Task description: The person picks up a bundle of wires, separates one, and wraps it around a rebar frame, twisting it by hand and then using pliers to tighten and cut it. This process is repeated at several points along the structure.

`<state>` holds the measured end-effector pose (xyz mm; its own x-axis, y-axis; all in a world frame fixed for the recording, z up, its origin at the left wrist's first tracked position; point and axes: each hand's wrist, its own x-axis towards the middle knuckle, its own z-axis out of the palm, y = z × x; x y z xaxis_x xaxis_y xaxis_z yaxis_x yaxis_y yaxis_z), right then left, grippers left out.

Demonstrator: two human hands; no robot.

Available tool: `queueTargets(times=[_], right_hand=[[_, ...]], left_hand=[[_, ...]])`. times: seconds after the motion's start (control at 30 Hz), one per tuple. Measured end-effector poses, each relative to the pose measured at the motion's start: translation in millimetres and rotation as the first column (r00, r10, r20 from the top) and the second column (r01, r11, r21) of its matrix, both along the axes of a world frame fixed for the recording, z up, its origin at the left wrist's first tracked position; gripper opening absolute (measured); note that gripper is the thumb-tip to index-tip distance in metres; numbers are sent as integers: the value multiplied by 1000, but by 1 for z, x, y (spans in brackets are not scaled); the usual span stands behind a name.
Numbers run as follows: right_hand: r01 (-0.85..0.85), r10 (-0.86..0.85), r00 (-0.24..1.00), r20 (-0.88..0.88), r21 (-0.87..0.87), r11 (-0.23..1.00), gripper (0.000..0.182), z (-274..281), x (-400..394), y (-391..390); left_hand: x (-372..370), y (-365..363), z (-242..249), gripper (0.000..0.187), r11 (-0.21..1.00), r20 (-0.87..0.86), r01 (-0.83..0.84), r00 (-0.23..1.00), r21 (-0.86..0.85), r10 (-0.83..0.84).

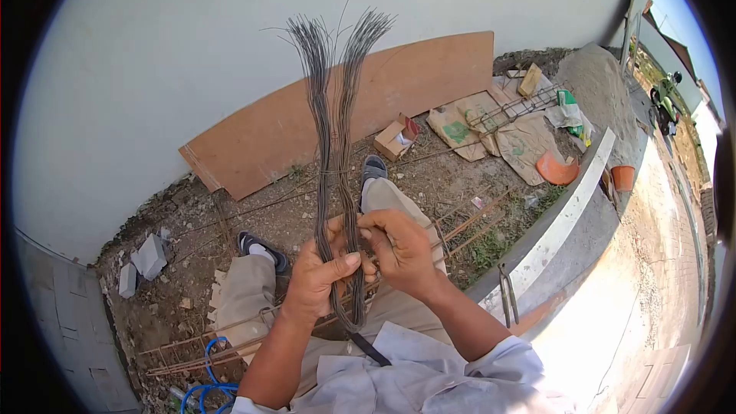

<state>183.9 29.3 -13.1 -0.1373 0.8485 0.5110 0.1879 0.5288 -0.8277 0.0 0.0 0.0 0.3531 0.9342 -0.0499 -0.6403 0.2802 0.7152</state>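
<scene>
A bundle of thin dark binding wire [323,138] is bent into a long U, its frayed ends fanning out at the top and its bend low near my lap. My left hand [313,280] is closed around the lower part, with the thumb across the wires. Beside it, my right hand [402,251] has its fingers bent in a pinch at the right-hand leg of the bundle. Whether it grips the whole leg or only a strand is hard to see. A strand loops around both legs higher up. Steel pincers [508,296] lean at the concrete ledge on the right.
Rebar frames [222,351] lie across and beneath my legs. A plywood sheet [345,107] leans on the white wall. Ahead are a small cardboard box [397,136], paper sacks [529,146] and a sand heap [594,80]. A blue hose [207,387] coils at lower left.
</scene>
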Motion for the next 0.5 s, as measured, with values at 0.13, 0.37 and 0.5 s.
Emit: queueTargets(times=[0.13,0.37,0.5], right_hand=[[-113,82,990,-118,-283,952,19,-20,-11,-25],[20,-15,994,109,-39,999,60,-10,7,-31],[-75,168,920,354,-262,962,99,3,12,-43]], left_hand=[[1,-6,-17,56,993,32,-66,997,-93,69],[9,10,-28,47,956,-244,-291,926,22,287],[36,18,-46,41,891,-422,-375,785,258,453]])
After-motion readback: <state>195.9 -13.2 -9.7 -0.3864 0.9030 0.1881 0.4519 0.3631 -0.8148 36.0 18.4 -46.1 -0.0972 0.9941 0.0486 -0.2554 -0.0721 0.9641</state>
